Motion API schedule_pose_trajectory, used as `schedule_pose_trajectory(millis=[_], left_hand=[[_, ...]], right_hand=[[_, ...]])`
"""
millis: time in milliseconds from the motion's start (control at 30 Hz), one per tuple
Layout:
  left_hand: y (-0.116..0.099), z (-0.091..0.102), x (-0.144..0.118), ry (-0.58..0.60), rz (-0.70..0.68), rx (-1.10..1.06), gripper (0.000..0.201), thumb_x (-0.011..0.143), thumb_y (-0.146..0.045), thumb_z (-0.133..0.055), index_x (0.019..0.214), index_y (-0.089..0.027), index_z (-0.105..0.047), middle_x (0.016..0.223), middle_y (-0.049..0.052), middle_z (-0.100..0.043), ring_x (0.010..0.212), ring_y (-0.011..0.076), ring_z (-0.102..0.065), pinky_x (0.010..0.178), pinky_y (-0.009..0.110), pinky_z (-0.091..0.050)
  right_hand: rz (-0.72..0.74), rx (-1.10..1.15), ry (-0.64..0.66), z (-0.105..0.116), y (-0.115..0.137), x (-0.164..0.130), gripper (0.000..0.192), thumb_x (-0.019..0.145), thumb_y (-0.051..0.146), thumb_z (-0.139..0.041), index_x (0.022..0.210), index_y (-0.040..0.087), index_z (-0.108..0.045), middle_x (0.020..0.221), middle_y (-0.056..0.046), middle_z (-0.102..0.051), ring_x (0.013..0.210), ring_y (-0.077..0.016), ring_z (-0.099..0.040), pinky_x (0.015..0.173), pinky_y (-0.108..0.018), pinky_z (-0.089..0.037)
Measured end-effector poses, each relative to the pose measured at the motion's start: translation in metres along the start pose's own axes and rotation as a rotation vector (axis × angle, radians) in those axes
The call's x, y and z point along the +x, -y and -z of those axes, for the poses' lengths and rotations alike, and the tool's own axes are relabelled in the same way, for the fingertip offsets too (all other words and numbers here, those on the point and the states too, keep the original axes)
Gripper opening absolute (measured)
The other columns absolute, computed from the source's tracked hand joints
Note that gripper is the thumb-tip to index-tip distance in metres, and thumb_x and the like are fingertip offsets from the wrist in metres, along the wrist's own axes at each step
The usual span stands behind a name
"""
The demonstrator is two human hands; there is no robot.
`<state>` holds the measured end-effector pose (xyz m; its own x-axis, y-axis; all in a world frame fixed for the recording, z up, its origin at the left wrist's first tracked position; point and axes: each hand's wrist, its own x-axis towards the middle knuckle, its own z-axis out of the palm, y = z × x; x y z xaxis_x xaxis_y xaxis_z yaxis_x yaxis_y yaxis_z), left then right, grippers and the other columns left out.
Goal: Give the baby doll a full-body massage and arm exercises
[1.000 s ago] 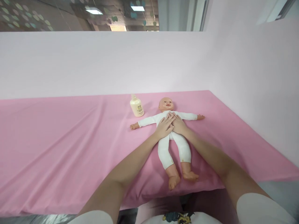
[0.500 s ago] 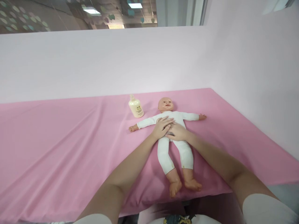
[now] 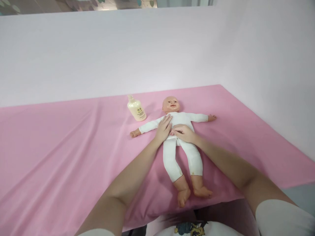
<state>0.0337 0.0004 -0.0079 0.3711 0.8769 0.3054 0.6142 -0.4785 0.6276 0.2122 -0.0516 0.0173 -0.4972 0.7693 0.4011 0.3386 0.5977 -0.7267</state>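
A baby doll (image 3: pixel 182 119) with a white cloth body lies on its back, arms spread and bare feet toward me. My left hand (image 3: pixel 163 128) rests flat on the side of its chest, fingers stretched up toward the shoulder. Across the belly lies my right hand (image 3: pixel 185 132), its fingers pointing left and slightly bent, the tips close to my left palm. Nothing shows in either hand. A pale yellow pump bottle (image 3: pixel 137 109) with a printed label stands beyond the doll's outstretched arm, on the left.
Under everything is a padded surface with a pink cloth (image 3: pixel 73 157), wrinkled on the left. A white wall (image 3: pixel 98 55) rises behind it and another runs along the right side. The cloth's front edge hangs near my lap.
My hands were overlapped on the doll's belly; now they are apart. The left has slid up toward the chest, while the right stays on the belly. The view has tilted down.
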Motion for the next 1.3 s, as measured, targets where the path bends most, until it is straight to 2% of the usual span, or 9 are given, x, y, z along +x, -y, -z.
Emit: schedule_pose_trajectory(millis=[200, 333, 433, 533, 800, 933, 1033, 1167, 1300], left_hand=[[0.013, -0.009, 0.001, -0.071, 0.094, -0.062, 0.054, 0.101, -0.033, -0.040, 0.154, -0.022, -0.046, 0.164, 0.005, -0.041, 0.158, 0.0252, -0.026, 0.132, 0.051, -0.016], [0.012, -0.008, 0.001, -0.047, 0.008, -0.029, 0.055, 0.100, -0.028, -0.036, 0.152, -0.021, -0.048, 0.161, 0.005, -0.045, 0.157, 0.0241, -0.029, 0.131, 0.050, -0.019], [0.008, -0.005, 0.001, -0.013, -0.029, 0.016, 0.057, 0.095, -0.021, -0.039, 0.151, -0.019, -0.051, 0.160, 0.006, -0.047, 0.156, 0.0255, -0.031, 0.131, 0.050, -0.022], [0.001, -0.001, 0.000, 0.024, -0.045, 0.048, 0.056, 0.093, -0.020, -0.041, 0.147, -0.018, -0.055, 0.159, 0.006, -0.048, 0.156, 0.0275, -0.031, 0.129, 0.053, -0.024], [-0.011, 0.006, -0.006, 0.116, -0.177, 0.056, 0.050, 0.097, -0.024, -0.038, 0.142, -0.028, -0.061, 0.153, 0.001, -0.055, 0.154, 0.0250, -0.035, 0.128, 0.056, -0.023], [-0.002, 0.003, -0.006, 0.069, -0.191, 0.013, 0.050, 0.100, -0.029, -0.036, 0.145, -0.024, -0.057, 0.155, 0.004, -0.053, 0.153, 0.0239, -0.037, 0.128, 0.053, -0.024], [0.011, -0.003, -0.004, 0.006, -0.210, -0.038, 0.054, 0.101, -0.036, -0.037, 0.150, -0.018, -0.051, 0.160, 0.010, -0.046, 0.154, 0.0243, -0.036, 0.129, 0.050, -0.024], [0.023, -0.009, 0.000, -0.037, -0.226, -0.089, 0.057, 0.102, -0.043, -0.038, 0.151, -0.016, -0.050, 0.161, 0.012, -0.045, 0.154, 0.0249, -0.036, 0.130, 0.049, -0.024], [0.022, -0.011, 0.000, -0.050, -0.160, -0.102, 0.057, 0.103, -0.044, -0.037, 0.150, -0.016, -0.049, 0.161, 0.012, -0.044, 0.155, 0.0250, -0.034, 0.131, 0.051, -0.021]], right_hand=[[0.056, -0.188, -0.035, 0.004, -0.010, 0.003, 0.030, 0.096, 0.020, -0.048, 0.106, 0.022, -0.076, 0.117, -0.007, -0.078, 0.115, -0.0222, -0.069, 0.111, -0.043, -0.048], [-0.020, -0.386, -0.038, 0.005, -0.009, 0.003, 0.046, 0.095, 0.023, -0.050, 0.140, 0.021, -0.061, 0.149, -0.009, -0.060, 0.146, -0.0271, -0.046, 0.124, -0.052, -0.032], [-0.097, -0.463, -0.004, 0.005, -0.006, 0.004, 0.055, 0.097, 0.026, -0.047, 0.151, 0.018, -0.049, 0.161, -0.011, -0.046, 0.154, -0.0297, -0.034, 0.128, -0.055, -0.022], [-0.128, -0.478, 0.012, 0.005, -0.007, 0.006, 0.057, 0.099, 0.030, -0.045, 0.154, 0.019, -0.045, 0.164, -0.010, -0.041, 0.156, -0.0305, -0.031, 0.128, -0.056, -0.020], [-0.347, -0.498, -0.124, -0.002, -0.020, 0.006, 0.066, 0.099, 0.039, -0.045, 0.158, 0.011, -0.035, 0.167, -0.015, -0.032, 0.157, -0.0345, -0.028, 0.128, -0.058, -0.020], [-0.383, -0.584, -0.152, -0.015, -0.007, -0.003, 0.067, 0.099, 0.036, -0.043, 0.157, 0.003, -0.034, 0.166, -0.023, -0.030, 0.155, -0.0397, -0.028, 0.127, -0.060, -0.020], [-0.353, -0.658, -0.093, -0.022, 0.009, -0.008, 0.066, 0.100, 0.035, -0.041, 0.156, 0.001, -0.036, 0.166, -0.025, -0.029, 0.155, -0.0423, -0.028, 0.126, -0.062, -0.020], [-0.236, -0.653, 0.029, -0.015, 0.015, -0.006, 0.063, 0.101, 0.033, -0.037, 0.157, 0.006, -0.037, 0.166, -0.016, -0.033, 0.157, -0.0342, -0.026, 0.128, -0.056, -0.020], [-0.263, -0.598, 0.048, 0.000, 0.003, 0.002, 0.063, 0.101, 0.036, -0.037, 0.159, 0.011, -0.035, 0.167, -0.011, -0.033, 0.158, -0.0275, -0.026, 0.129, -0.050, -0.020]])
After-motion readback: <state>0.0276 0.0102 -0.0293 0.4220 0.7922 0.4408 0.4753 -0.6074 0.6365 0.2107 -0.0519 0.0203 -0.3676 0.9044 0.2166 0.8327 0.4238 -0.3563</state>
